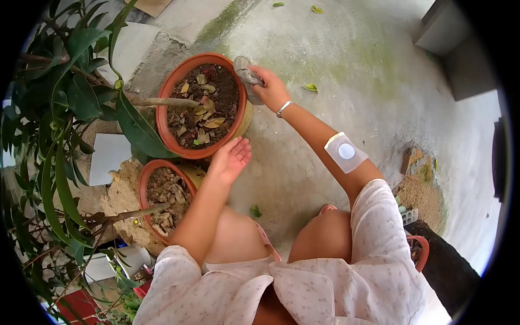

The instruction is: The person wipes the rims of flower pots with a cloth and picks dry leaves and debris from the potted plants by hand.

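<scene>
Okay, your right hand (pixel 272 93) clutched a grey cloth (pixel 242 69), probably soft, light, best gripped bunched, beside the big pot (pixel 161 122); your left hand (pixel 231 158), loosely open and empty, was nearer you.

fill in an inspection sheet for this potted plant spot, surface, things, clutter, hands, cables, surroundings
surface: concrete floor, green-stained in patches
job's things: grey cloth against the larger pot; smaller pot beside it; both hold soil or dry leaves around a stem
clutter: fallen leaf and a few others on the floor; pale flat panel by the pots
hands: right hand grips the cloth; left hand open, palm up, nothing in it
cables: nothing seen
surroundings: leafy plant left, sandy heap right
</scene>
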`<state>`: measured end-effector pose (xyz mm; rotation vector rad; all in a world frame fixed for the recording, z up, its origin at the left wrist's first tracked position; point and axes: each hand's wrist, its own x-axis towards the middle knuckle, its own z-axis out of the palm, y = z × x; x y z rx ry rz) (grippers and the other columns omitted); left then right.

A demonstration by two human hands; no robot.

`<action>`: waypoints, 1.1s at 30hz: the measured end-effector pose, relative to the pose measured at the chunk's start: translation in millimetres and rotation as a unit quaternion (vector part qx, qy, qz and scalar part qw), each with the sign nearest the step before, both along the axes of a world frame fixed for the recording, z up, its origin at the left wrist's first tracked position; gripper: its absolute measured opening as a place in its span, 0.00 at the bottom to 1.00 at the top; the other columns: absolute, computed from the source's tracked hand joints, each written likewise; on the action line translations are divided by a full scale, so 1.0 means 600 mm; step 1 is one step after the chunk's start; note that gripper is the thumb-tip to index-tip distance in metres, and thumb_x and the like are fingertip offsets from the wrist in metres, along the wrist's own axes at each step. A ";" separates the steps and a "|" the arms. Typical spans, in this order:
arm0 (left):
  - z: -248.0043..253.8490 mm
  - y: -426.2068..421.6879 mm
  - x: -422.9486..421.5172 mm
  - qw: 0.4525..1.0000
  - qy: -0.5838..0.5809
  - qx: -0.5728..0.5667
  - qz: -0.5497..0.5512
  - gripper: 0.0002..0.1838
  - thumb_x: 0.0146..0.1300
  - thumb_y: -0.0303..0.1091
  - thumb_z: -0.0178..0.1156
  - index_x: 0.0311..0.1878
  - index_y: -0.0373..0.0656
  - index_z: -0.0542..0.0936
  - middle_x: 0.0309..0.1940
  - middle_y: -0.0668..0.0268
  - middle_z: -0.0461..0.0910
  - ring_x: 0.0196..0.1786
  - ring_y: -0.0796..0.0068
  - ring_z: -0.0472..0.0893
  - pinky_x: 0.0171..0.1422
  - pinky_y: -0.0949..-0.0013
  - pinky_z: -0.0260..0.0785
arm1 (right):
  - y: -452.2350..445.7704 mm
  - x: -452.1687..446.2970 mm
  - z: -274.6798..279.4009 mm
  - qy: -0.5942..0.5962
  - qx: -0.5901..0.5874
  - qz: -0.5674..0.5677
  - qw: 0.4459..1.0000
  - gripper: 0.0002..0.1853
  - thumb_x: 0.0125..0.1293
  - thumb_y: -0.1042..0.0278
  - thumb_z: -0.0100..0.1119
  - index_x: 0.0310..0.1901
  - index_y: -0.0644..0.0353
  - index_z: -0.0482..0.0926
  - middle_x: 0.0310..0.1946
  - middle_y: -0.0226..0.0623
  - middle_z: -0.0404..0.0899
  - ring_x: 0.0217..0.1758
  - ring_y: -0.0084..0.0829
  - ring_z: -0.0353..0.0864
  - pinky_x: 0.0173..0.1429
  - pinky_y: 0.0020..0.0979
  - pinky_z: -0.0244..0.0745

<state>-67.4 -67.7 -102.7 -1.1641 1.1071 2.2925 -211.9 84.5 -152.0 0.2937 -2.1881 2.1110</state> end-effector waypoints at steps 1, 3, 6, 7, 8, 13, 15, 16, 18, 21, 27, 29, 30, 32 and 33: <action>-0.012 0.000 -0.009 0.999 0.007 0.028 0.033 0.13 0.64 0.29 0.55 0.50 0.36 0.73 0.41 0.62 0.76 0.43 0.71 0.75 0.50 0.68 0.71 | -0.007 -0.007 -0.004 0.046 0.050 0.009 0.998 0.21 0.55 0.79 0.55 0.52 0.54 0.77 0.41 0.43 0.76 0.43 0.38 0.77 0.49 0.32 0.72; -0.018 -0.007 -0.008 0.998 0.007 0.045 0.053 0.12 0.63 0.28 0.55 0.49 0.36 0.73 0.40 0.62 0.76 0.42 0.71 0.75 0.49 0.68 0.71 | -0.029 0.011 -0.010 0.082 0.098 0.022 0.992 0.20 0.54 0.82 0.53 0.49 0.54 0.79 0.41 0.43 0.75 0.44 0.40 0.77 0.50 0.32 0.72; -0.021 -0.010 -0.002 0.996 0.007 0.067 0.063 0.12 0.62 0.26 0.55 0.48 0.35 0.73 0.40 0.62 0.75 0.40 0.72 0.75 0.47 0.69 0.71 | -0.027 0.059 -0.017 0.034 0.024 0.003 0.999 0.21 0.51 0.86 0.49 0.45 0.55 0.81 0.42 0.42 0.74 0.46 0.41 0.75 0.51 0.32 0.71; -0.022 -0.012 0.000 0.996 0.008 0.067 0.056 0.12 0.61 0.25 0.55 0.48 0.35 0.73 0.40 0.62 0.75 0.39 0.72 0.74 0.46 0.70 0.70 | -0.026 0.076 -0.019 0.025 0.025 0.023 0.999 0.23 0.50 0.87 0.47 0.46 0.55 0.81 0.44 0.41 0.73 0.49 0.39 0.74 0.55 0.31 0.69; -0.027 -0.016 0.001 0.996 0.008 0.072 0.054 0.12 0.61 0.25 0.55 0.48 0.35 0.73 0.40 0.62 0.75 0.39 0.72 0.74 0.46 0.70 0.70 | -0.022 0.093 -0.023 0.018 0.026 0.042 0.999 0.25 0.49 0.87 0.45 0.47 0.55 0.80 0.45 0.40 0.73 0.52 0.38 0.72 0.58 0.30 0.67; -0.046 -0.023 -0.003 0.999 -0.018 0.018 0.021 0.15 0.61 0.24 0.54 0.51 0.36 0.73 0.38 0.65 0.75 0.37 0.74 0.74 0.44 0.71 0.70 | 0.013 0.143 -0.040 0.009 -0.003 0.214 0.977 0.23 0.50 0.88 0.48 0.47 0.57 0.79 0.44 0.38 0.75 0.55 0.34 0.71 0.62 0.30 0.64; -0.032 -0.023 0.001 1.000 -0.001 0.000 -0.002 0.15 0.62 0.26 0.54 0.52 0.36 0.73 0.38 0.66 0.74 0.37 0.75 0.73 0.43 0.71 0.70 | 0.012 0.107 -0.080 -0.019 -0.072 0.114 0.991 0.22 0.50 0.87 0.49 0.46 0.57 0.79 0.43 0.39 0.75 0.52 0.36 0.72 0.59 0.31 0.66; -0.025 -0.018 0.005 1.000 0.016 -0.014 -0.022 0.15 0.63 0.27 0.54 0.53 0.37 0.73 0.37 0.66 0.74 0.36 0.76 0.73 0.43 0.72 0.70 | 0.014 0.083 -0.103 -0.048 -0.136 0.014 0.990 0.21 0.51 0.86 0.50 0.46 0.57 0.79 0.43 0.41 0.75 0.49 0.39 0.74 0.56 0.31 0.68; -0.021 -0.023 0.010 0.998 0.012 -0.030 -0.049 0.15 0.64 0.29 0.54 0.53 0.37 0.73 0.37 0.67 0.74 0.36 0.77 0.73 0.43 0.72 0.70 | 0.007 0.026 -0.128 -0.032 -0.175 -0.092 0.980 0.19 0.51 0.85 0.52 0.46 0.59 0.76 0.43 0.43 0.74 0.49 0.39 0.74 0.54 0.31 0.69; -0.002 -0.025 0.009 0.986 0.042 -0.086 -0.135 0.15 0.65 0.32 0.54 0.53 0.37 0.74 0.36 0.68 0.74 0.36 0.78 0.73 0.42 0.73 0.69 | -0.029 0.020 -0.108 0.038 -0.010 -0.040 0.998 0.17 0.51 0.83 0.53 0.45 0.62 0.74 0.44 0.44 0.73 0.49 0.38 0.74 0.53 0.31 0.69; 0.009 -0.011 0.004 0.816 0.213 -0.437 -0.311 0.10 0.63 0.27 0.57 0.48 0.40 0.76 0.35 0.72 0.74 0.35 0.85 0.72 0.38 0.80 0.67 | -0.075 0.196 -0.146 -0.123 -0.083 0.165 0.975 0.17 0.52 0.81 0.54 0.46 0.60 0.72 0.39 0.42 0.75 0.45 0.33 0.76 0.51 0.30 0.70; 0.005 -0.002 0.000 0.782 0.233 -0.483 -0.317 0.10 0.62 0.26 0.58 0.47 0.40 0.76 0.34 0.72 0.74 0.35 0.85 0.71 0.38 0.80 0.67 | -0.090 0.207 -0.158 -0.190 -0.161 0.095 0.964 0.17 0.53 0.79 0.54 0.47 0.61 0.72 0.39 0.42 0.76 0.45 0.33 0.76 0.52 0.30 0.70; 0.005 0.001 0.000 0.747 0.254 -0.527 -0.314 0.11 0.61 0.25 0.59 0.47 0.39 0.76 0.34 0.72 0.73 0.35 0.85 0.71 0.39 0.80 0.67 | -0.100 0.209 -0.162 -0.252 -0.232 0.032 0.939 0.16 0.55 0.78 0.54 0.47 0.61 0.72 0.39 0.42 0.76 0.45 0.32 0.76 0.52 0.30 0.70; 0.010 0.008 0.002 0.713 0.243 -0.565 -0.337 0.15 0.58 0.24 0.59 0.50 0.37 0.75 0.38 0.65 0.73 0.33 0.81 0.71 0.37 0.77 0.68 | -0.068 0.184 -0.123 -0.294 -0.259 0.004 0.920 0.18 0.58 0.74 0.54 0.52 0.60 0.71 0.44 0.42 0.75 0.49 0.34 0.75 0.54 0.30 0.69; 0.013 0.012 0.001 0.681 0.246 -0.594 -0.349 0.19 0.58 0.23 0.59 0.54 0.38 0.73 0.40 0.64 0.71 0.33 0.80 0.71 0.38 0.76 0.68 | -0.054 0.170 -0.101 -0.222 -0.192 -0.013 0.956 0.20 0.58 0.74 0.53 0.55 0.60 0.70 0.48 0.44 0.73 0.52 0.35 0.73 0.56 0.31 0.68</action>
